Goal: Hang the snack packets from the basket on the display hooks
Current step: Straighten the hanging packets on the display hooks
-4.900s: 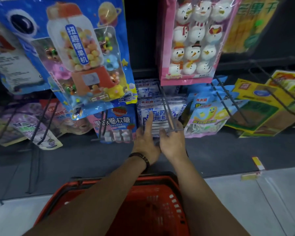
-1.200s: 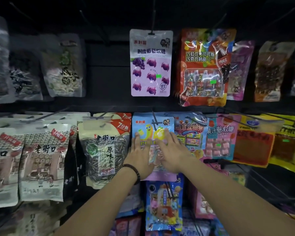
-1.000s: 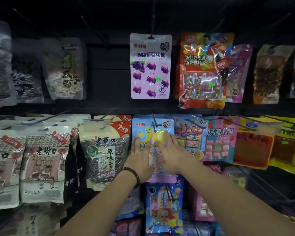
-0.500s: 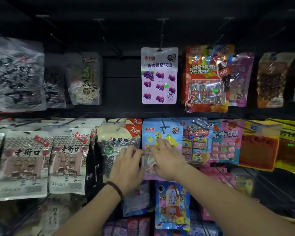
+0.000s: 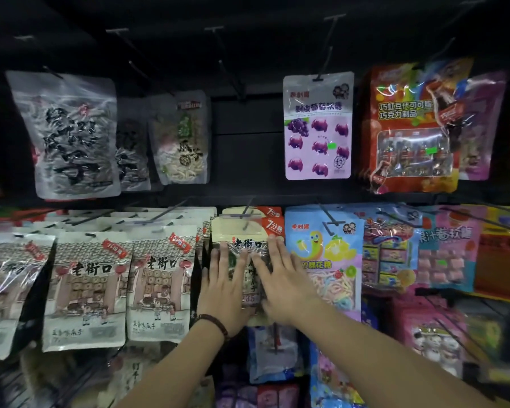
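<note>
Both my hands lie flat, fingers spread, on a sunflower seed packet (image 5: 242, 228) with a cream top and a red corner tag, hanging on a black hook (image 5: 247, 209) in the middle row. My left hand (image 5: 223, 288) covers its left side, my right hand (image 5: 283, 285) its right side. Neither hand grips anything. Right beside it hangs a blue marshmallow packet (image 5: 326, 260). The basket is out of view.
More seed packets (image 5: 159, 278) hang to the left. A purple grape candy packet (image 5: 317, 125) and a red chocolate packet (image 5: 407, 125) hang above. Bare hooks (image 5: 227, 66) jut out at top centre. Further packets hang below my arms.
My hands have slid left from the blue marshmallow packet onto the seed packet beside it. Earlier I stood over the red basket at a lower row.
</note>
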The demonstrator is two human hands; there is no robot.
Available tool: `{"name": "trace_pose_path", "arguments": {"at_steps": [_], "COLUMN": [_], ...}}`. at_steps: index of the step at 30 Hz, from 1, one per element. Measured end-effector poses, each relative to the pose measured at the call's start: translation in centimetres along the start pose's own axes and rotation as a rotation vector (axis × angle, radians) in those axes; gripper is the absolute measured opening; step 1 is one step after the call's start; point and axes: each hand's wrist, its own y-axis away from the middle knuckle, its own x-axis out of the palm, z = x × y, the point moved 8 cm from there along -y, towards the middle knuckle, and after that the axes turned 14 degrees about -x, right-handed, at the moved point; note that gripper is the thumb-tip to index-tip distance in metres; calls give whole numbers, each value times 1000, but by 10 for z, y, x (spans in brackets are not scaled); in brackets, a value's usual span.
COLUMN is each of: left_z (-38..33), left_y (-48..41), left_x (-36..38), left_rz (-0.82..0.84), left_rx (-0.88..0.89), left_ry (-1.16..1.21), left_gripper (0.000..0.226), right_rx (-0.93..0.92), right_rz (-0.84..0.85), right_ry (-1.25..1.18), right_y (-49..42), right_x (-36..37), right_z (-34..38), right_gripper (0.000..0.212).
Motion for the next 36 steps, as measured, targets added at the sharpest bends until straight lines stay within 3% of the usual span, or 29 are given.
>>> {"name": "trace_pose_path", "arguments": {"at_steps": [14,22,27,31,34,36], "left_z": [-18,-7,59,120,153,167], "left_y": [-57,-2,33,31,19,7], "left_x": [17,-27,-74,-74,-58,-46], "left_rz": [226,82,-254,-248,-85,-18], "left_rx": [-6,42,-50,-115,-159,-139], "left_ry": [20,93,160,53,13,-46], "left_gripper": [123,97,52,58,88,95], "right_rx": [119,49,-93,-211,-260,-262], "right_rz": [64,77,-72,-151,-132,-88], "right_ry": [8,-35,-63,-57,-44,-23], "right_y": [-51,-35,-37,-50,-66,-77], "right_x": [-10,-21,-44,-53,-50,-45], "right_z": [-25,12,76,118,137,142], "right_gripper": [93,90,72,78,87,96]}}
